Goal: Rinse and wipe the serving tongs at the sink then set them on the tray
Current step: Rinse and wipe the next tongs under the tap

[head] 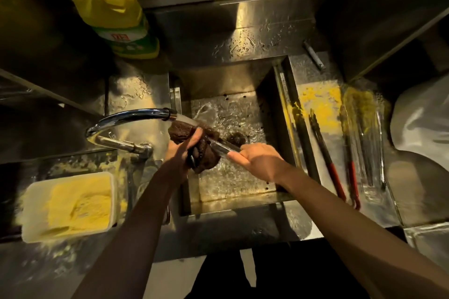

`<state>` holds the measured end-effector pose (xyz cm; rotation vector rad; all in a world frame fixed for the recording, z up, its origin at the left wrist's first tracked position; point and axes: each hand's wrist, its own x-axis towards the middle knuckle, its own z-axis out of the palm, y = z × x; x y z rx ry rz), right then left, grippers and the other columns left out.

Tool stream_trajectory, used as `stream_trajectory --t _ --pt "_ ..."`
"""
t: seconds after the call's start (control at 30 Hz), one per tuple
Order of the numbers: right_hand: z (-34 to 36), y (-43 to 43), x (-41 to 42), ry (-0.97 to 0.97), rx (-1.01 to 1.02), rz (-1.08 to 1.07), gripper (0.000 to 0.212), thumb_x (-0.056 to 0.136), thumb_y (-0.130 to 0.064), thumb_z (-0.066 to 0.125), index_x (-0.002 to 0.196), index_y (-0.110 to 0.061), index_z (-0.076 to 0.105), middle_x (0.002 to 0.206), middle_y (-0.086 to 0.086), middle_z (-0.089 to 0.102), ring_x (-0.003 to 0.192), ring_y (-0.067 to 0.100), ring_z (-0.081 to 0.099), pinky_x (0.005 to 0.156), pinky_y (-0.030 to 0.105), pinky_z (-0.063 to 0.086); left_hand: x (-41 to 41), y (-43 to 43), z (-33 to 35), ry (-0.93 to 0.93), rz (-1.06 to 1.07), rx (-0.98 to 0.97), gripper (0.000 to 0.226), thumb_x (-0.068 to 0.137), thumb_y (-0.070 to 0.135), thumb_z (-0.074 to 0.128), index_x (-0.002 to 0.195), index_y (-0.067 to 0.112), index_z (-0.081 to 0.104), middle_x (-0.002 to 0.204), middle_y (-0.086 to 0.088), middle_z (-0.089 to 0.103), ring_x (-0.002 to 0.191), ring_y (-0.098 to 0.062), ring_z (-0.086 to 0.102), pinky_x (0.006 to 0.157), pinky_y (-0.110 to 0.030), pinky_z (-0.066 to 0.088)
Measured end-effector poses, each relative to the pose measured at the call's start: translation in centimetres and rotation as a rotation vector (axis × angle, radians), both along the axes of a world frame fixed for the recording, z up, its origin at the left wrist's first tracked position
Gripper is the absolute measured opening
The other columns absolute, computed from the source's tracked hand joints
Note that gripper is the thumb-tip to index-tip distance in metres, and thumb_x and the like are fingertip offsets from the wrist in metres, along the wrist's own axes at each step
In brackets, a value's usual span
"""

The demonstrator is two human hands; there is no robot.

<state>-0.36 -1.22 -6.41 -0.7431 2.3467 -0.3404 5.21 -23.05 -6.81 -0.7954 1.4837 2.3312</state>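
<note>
Over the steel sink, my right hand grips the handle end of metal serving tongs. The tongs' far end is buried in a dark brown wet cloth, which my left hand squeezes around it. Water runs from the curved chrome tap onto the cloth and tongs. Right of the sink, more tongs with red handles lie on a steel tray smeared with yellow crumbs.
A yellow detergent bottle stands at the back left. A white tub of yellow powder sits on the counter at the left front. A crumpled plastic bag lies at the far right. A small metal rod rests behind the sink.
</note>
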Motion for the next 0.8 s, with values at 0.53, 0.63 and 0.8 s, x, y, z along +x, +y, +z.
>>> stream_trajectory --t 0.53,0.63,0.8 --pt "2.6 5.1 -2.9 0.112 -0.040 -0.187 0.050 0.097 -0.062 0.039 0.067 -0.023 0.049 0.071 -0.002 0.049 0.065 0.018 0.050 0.058 0.030 0.032 -0.3 -1.8 -1.1 -0.288 0.407 -0.033 0.068 0.063 0.017 0.090 0.122 0.003 0.060 0.110 -0.014 0.073 0.084 -0.026 0.074 0.068 -0.038 0.060" --pt "2.2 4.9 -1.1 0.232 -0.049 -0.184 0.042 0.097 -0.059 0.042 0.081 -0.023 0.056 0.083 -0.003 0.045 0.072 0.018 0.051 0.063 0.028 0.033 -0.7 0.6 0.7 -0.248 0.269 0.021 0.018 0.079 0.016 0.079 0.085 0.009 0.064 0.061 -0.003 0.068 0.046 -0.015 0.063 0.047 -0.024 0.054" --pt "4.2 4.7 -0.6 0.325 -0.035 -0.262 0.046 0.100 -0.057 0.041 0.095 -0.018 0.066 0.089 0.000 0.043 0.075 0.023 0.056 0.063 0.029 0.034 -1.9 3.9 3.6 -0.252 0.227 -0.007 0.018 0.078 0.016 0.081 0.087 0.005 0.069 0.065 -0.005 0.067 0.055 -0.020 0.064 0.057 -0.026 0.052"
